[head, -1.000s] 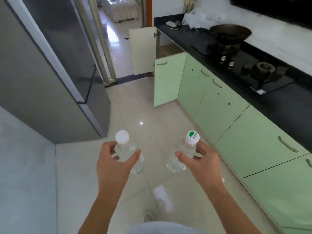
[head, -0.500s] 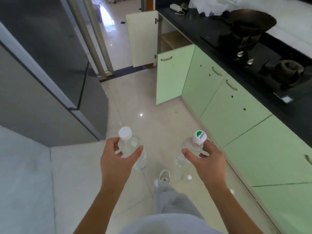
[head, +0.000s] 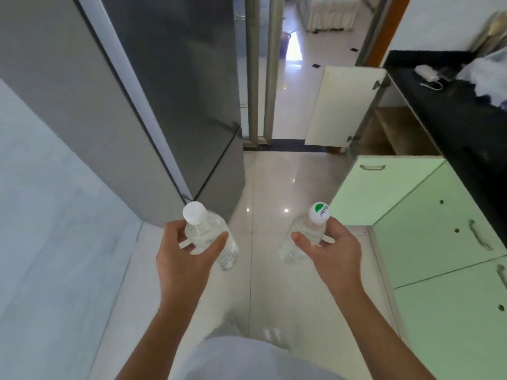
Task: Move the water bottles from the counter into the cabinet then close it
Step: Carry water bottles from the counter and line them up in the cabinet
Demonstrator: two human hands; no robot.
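Note:
My left hand (head: pixel 185 256) grips a clear water bottle with a plain white cap (head: pixel 216 237), held upright over the floor. My right hand (head: pixel 333 252) grips a second clear bottle with a green-and-white cap (head: pixel 304 229). Ahead on the right the cabinet (head: pixel 397 130) stands open under the black counter, its wooden shelf showing. Its far door (head: pixel 344 105) swings out showing a cream inner face, and its near green door (head: pixel 384 193) stands open toward me, just beyond my right hand.
A tall grey fridge (head: pixel 164 105) fills the left side. The black counter (head: pixel 450 111) runs along the right, carrying a white charger (head: pixel 426 72) and a plastic bag (head: pixel 491 72). Green cabinet doors (head: pixel 439 256) line the right. A doorway (head: pixel 301 64) opens ahead.
The view has moved forward along the floor and turned left; the open cabinet is now much nearer. The stove and wok have left the view. Both hands still hold their bottles.

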